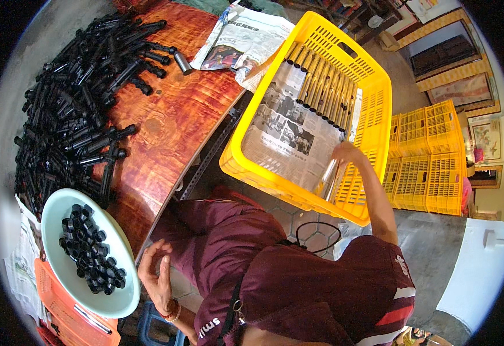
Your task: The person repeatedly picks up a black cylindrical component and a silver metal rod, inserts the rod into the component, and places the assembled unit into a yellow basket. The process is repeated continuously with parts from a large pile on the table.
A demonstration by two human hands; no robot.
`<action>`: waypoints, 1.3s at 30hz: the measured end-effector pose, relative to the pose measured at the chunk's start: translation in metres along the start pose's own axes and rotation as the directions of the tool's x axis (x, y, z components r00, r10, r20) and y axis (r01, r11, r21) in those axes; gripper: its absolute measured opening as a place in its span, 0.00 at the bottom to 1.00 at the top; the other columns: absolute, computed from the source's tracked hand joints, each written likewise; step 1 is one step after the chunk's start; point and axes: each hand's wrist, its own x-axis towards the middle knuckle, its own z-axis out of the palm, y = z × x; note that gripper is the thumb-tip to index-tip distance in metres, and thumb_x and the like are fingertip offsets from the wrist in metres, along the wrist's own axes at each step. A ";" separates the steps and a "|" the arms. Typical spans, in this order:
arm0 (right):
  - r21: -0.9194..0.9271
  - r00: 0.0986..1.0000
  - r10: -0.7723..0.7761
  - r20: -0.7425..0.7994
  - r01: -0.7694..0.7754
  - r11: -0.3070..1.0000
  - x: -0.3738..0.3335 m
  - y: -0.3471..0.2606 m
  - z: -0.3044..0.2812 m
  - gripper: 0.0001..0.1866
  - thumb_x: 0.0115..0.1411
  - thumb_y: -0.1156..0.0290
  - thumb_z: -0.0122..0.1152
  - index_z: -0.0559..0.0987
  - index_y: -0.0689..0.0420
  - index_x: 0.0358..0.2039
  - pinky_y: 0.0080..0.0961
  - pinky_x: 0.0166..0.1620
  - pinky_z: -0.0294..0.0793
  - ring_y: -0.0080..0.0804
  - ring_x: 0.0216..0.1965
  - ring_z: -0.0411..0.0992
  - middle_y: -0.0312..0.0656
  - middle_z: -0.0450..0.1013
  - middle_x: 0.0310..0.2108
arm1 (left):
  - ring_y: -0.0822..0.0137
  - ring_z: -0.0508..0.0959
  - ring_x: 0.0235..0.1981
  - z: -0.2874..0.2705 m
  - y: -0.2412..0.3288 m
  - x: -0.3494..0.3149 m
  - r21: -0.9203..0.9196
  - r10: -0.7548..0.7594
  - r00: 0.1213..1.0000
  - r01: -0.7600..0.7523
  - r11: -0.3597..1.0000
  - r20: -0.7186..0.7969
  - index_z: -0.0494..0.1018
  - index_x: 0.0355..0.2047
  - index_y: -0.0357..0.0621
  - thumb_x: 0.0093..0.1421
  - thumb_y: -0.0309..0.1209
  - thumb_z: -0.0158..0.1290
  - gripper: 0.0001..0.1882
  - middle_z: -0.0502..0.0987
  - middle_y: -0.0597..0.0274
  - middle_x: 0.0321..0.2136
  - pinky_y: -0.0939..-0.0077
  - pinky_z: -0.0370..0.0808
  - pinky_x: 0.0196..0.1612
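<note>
Inside the yellow crate point(237, 144) at the right, my right hand point(349, 154) is closed around the upper end of a shiny metal tube point(327, 180); its fingertips are partly hidden. Beyond it, a row of similar shiny tubes point(321, 86) with dark ends lies side by side on newspaper point(283, 130) lining the crate. My left hand point(158, 277) hangs by the table edge with fingers apart and loosely bent, nothing in it. Just left of it stands a pale green bowl point(126, 254) of small black ring-like caps point(93, 248).
A large heap of black tubular parts point(79, 109) covers the left of the reddish wooden table point(165, 121). One silvery tube point(182, 63) and a folded newspaper point(252, 37) lie farther back. An orange basket point(70, 305) sits below the bowl. Yellow crates point(428, 155) are stacked at the right.
</note>
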 end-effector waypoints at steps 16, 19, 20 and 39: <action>0.316 0.633 -0.720 -0.285 0.771 0.552 -0.125 -0.346 -0.004 0.13 0.47 0.73 0.69 0.72 0.62 0.16 0.16 0.25 0.70 0.20 0.24 0.65 0.34 0.64 0.25 | 0.67 0.76 0.41 0.035 0.019 0.033 -0.152 0.191 0.981 -0.194 0.969 -0.035 0.70 0.48 0.35 0.55 0.23 0.55 0.19 0.76 0.56 0.38 0.75 0.73 0.44; 0.054 0.446 -0.887 -0.121 0.895 0.443 -0.116 -0.378 0.040 0.14 0.48 0.74 0.67 0.70 0.62 0.15 0.18 0.26 0.66 0.18 0.24 0.64 0.33 0.61 0.22 | 0.58 0.72 0.48 0.041 0.040 0.051 0.190 0.419 0.908 -0.408 0.893 -0.020 0.64 0.54 0.36 0.50 0.32 0.62 0.32 0.70 0.50 0.46 0.69 0.70 0.50; 0.030 0.371 -0.925 -0.084 0.928 0.370 -0.116 -0.390 0.056 0.15 0.47 0.73 0.68 0.69 0.63 0.15 0.19 0.26 0.64 0.19 0.24 0.63 0.34 0.61 0.22 | 0.55 0.71 0.50 0.044 0.043 0.056 0.241 0.451 0.893 -0.435 0.867 -0.009 0.63 0.55 0.36 0.49 0.35 0.63 0.35 0.69 0.49 0.47 0.67 0.68 0.51; 0.432 0.490 -0.856 0.165 0.744 0.510 -0.089 -0.436 0.138 0.17 0.62 0.64 0.54 0.72 0.61 0.48 0.16 0.26 0.73 0.19 0.26 0.71 0.37 0.70 0.32 | 0.61 0.80 0.36 0.043 -0.014 0.084 -0.874 0.055 0.933 0.312 0.372 0.357 0.67 0.49 0.32 0.59 0.30 0.55 0.20 0.76 0.48 0.40 0.69 0.79 0.42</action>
